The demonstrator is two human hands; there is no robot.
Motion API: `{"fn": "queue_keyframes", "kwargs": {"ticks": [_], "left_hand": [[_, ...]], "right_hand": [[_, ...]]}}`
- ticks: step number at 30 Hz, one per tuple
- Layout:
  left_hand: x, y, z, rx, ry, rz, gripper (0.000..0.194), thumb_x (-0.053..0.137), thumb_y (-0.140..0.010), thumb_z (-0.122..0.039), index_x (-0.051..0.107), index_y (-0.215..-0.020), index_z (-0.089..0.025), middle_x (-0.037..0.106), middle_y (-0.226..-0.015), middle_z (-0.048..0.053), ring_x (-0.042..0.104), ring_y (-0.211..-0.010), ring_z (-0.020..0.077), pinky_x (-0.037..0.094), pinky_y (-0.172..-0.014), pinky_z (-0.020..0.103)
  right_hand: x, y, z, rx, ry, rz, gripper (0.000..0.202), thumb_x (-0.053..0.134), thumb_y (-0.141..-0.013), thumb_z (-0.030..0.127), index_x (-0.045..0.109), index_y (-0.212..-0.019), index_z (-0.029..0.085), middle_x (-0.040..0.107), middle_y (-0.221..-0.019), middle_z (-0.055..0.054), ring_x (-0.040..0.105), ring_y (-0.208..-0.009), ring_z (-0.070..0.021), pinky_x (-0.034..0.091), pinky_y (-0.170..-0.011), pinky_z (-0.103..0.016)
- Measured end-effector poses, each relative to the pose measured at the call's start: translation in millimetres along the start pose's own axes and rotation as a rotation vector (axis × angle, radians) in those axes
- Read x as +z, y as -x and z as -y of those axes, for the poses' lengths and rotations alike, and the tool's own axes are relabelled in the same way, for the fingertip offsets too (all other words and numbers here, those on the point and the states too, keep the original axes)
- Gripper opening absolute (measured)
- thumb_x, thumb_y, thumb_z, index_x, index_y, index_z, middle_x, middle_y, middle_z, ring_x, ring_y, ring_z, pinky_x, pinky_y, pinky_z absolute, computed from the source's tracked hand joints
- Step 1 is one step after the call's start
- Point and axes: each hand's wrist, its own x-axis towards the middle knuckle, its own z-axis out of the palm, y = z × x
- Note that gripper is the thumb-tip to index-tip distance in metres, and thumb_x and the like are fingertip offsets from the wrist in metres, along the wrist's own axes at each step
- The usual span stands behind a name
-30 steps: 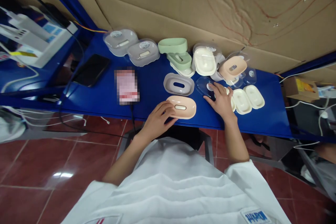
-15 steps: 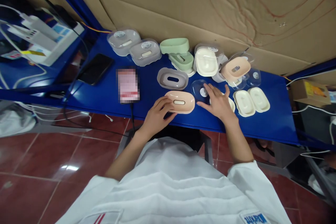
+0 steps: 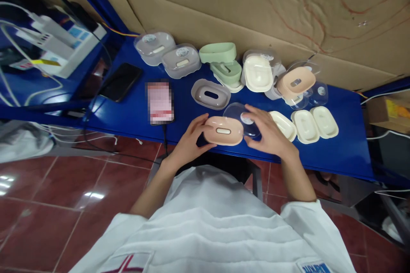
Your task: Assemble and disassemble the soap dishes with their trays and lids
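Within curled left hand (image 3: 194, 140), glossy peach dish (image 3: 229, 137) (right hand (image 3: 267, 131), spread, holds clear lid (image 3: 234, 111))

One head-worn view: set above the white shirt (image 3: 221, 226) at bottom centre, facing forward and steeply down. Range: close, left hand (image 3: 191, 140) and right hand (image 3: 267, 133) at mid-frame. Coverage: blue table (image 3: 333, 153) across the middle, cardboard (image 3: 198, 8) along the top, tiled floor (image 3: 80, 183) lower left.

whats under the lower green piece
A cream piece shows along its near edge under the lower green piece; the rest is covered, so its full shape cannot be seen.
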Motion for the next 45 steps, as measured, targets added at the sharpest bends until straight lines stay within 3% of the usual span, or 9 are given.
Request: {"fn": "queue_keyframes", "kwargs": {"ticks": [4, 8, 13, 23, 28, 32, 36, 45], "left_hand": [[-2.2, -2.4, -0.1, -0.017, 0.046, 0.099, 0.089, 0.083, -0.091, -0.042, 0.034, -0.165, -0.032, 0.037, -0.172, 0.015, 0.036, -0.162, 0.0332, 0.038, -0.13, 0.057], [-3.3, -0.2, -1.0, -0.053, 0.067, 0.18, 0.083, 0.076, -0.097, -0.042, 0.032, -0.167, -0.039, 0.036, -0.174, 0.008, 0.04, -0.16, 0.0287, 0.039, -0.13, 0.049], [-2.9, 6.1, -1.4, -0.092, 0.076, 0.183, 0.079, 0.075, -0.098, -0.044, 0.035, -0.166, -0.039, 0.036, -0.175, 0.008, 0.042, -0.159, 0.0286, 0.041, -0.129, 0.047], [0.4, 8.4, -1.8, -0.064, 0.058, 0.168, 0.081, 0.076, -0.098, -0.037, 0.034, -0.167, -0.038, 0.04, -0.171, 0.01, 0.044, -0.157, 0.0293, 0.043, -0.127, 0.049], [1.8, 6.2, -1.8, -0.04, 0.015, 0.19, 0.082, 0.078, -0.096, -0.036, 0.036, -0.167, -0.037, 0.041, -0.171, 0.009, 0.044, -0.157, 0.0301, 0.041, -0.128, 0.048], [4.9, 4.4, -3.6, -0.042, -0.002, 0.178, 0.084, 0.082, -0.091, -0.046, 0.043, -0.164, -0.032, 0.047, -0.165, 0.013, 0.048, -0.152, 0.0344, 0.043, -0.127, 0.052], [6.5, 5.3, -4.9, -0.038, 0.018, 0.154, 0.079, 0.081, -0.092, -0.047, 0.047, -0.161, -0.03, 0.05, -0.163, 0.013, 0.051, -0.149, 0.035, 0.046, -0.124, 0.053], [5.0, 10.4, -1.9, -0.023, 0.024, 0.164, 0.071, 0.077, -0.097, -0.041, 0.047, -0.161, -0.034, 0.045, -0.169, 0.009, 0.045, -0.155, 0.0325, 0.043, -0.127, 0.051]], "right_hand": [[20.7, 3.7, 21.7, -0.171, -0.029, 0.088, 0.061, 0.063, -0.09, 0.021, 0.055, -0.151, 0.023, 0.045, -0.169, -0.012, 0.034, -0.162, -0.0328, 0.033, -0.13, -0.06], [50.8, 3.4, 28.3, -0.255, 0.089, 0.008, 0.055, 0.063, -0.097, 0.025, 0.058, -0.152, 0.022, 0.051, -0.165, -0.01, 0.029, -0.164, -0.0352, 0.032, -0.131, -0.063], [69.8, 10.6, 34.4, -0.267, 0.29, -0.027, 0.057, 0.067, -0.104, 0.039, 0.053, -0.158, 0.028, 0.055, -0.162, -0.009, 0.036, -0.16, -0.0376, 0.032, -0.131, -0.066], [70.0, 17.3, 20.3, -0.137, 0.173, 0.066, 0.046, 0.064, -0.104, 0.049, 0.064, -0.149, 0.041, 0.053, -0.165, -0.002, 0.029, -0.164, -0.0365, 0.03, -0.131, -0.069], [70.8, 21.2, 11.1, -0.132, 0.177, 0.062, 0.046, 0.061, -0.104, 0.055, 0.067, -0.146, 0.039, 0.057, -0.161, -0.004, 0.035, -0.161, -0.036, 0.033, -0.13, -0.069], [71.0, 26.4, 6.4, -0.126, 0.171, 0.044, 0.052, 0.06, -0.104, 0.058, 0.064, -0.15, 0.034, 0.053, -0.164, -0.007, 0.037, -0.16, -0.0351, 0.039, -0.128, -0.064], [73.6, 30.0, 10.5, -0.184, 0.222, -0.003, 0.048, 0.064, -0.103, 0.053, 0.066, -0.148, 0.036, 0.057, -0.16, -0.008, 0.043, -0.157, -0.0352, 0.036, -0.13, -0.065], [71.3, 29.8, 25.5, -0.147, 0.289, 0.071, 0.047, 0.065, -0.104, 0.048, 0.063, -0.15, 0.039, 0.058, -0.159, -0.007, 0.045, -0.156, -0.0355, 0.031, -0.13, -0.071]]}}
